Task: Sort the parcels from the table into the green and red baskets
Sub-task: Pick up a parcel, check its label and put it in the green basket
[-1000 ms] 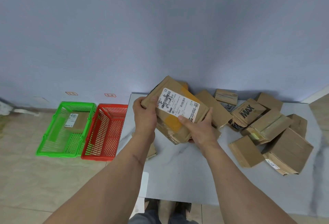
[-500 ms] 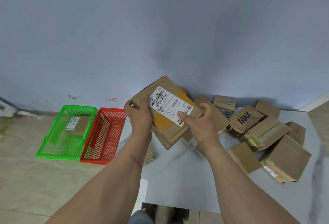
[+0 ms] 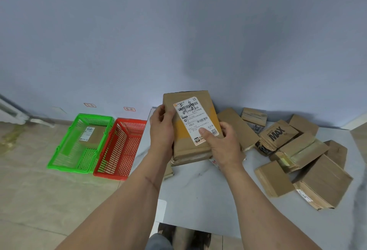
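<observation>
Both the left hand [image 3: 161, 128] and right hand [image 3: 222, 144] grip the flat cardboard parcel [image 3: 190, 124] by its side edges; it looks stiff, light, easily held there.

— Hands? — Left hand [image 3: 161, 130] and right hand [image 3: 222, 142] grip a labelled cardboard parcel [image 3: 190, 122] above the table [image 3: 208, 200].
— Baskets? — Green basket [image 3: 79, 142] holds one parcel; red basket [image 3: 121, 148] beside it.

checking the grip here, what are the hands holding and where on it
Both grip one labelled cardboard parcel: the left hand on its left edge, the right hand at its lower right, thumb on the label.
</observation>
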